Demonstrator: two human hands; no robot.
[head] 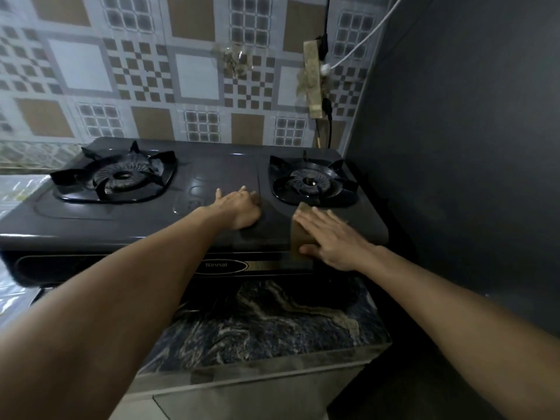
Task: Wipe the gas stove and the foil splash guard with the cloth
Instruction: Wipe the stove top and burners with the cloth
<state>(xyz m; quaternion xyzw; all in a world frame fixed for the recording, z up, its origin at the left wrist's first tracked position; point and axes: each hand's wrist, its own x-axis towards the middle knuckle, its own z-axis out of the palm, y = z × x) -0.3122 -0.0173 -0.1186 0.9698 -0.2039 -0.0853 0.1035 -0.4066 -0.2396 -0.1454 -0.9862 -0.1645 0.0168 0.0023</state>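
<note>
Head view: cloth (298,234) pinned flat under the open right hand (330,241) at the gas stove (121,228) front-right edge.
Left hand (242,212) rests open, empty, just beside. Just beyond the fingertips, the right burner (312,183) grate could snag the cloth; clear top lies past the left hand.

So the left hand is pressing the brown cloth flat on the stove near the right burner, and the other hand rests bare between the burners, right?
Not quite. The head view shows the right hand pressing the brown cloth flat on the stove near the right burner. The left hand is the bare one resting between the burners.
</note>
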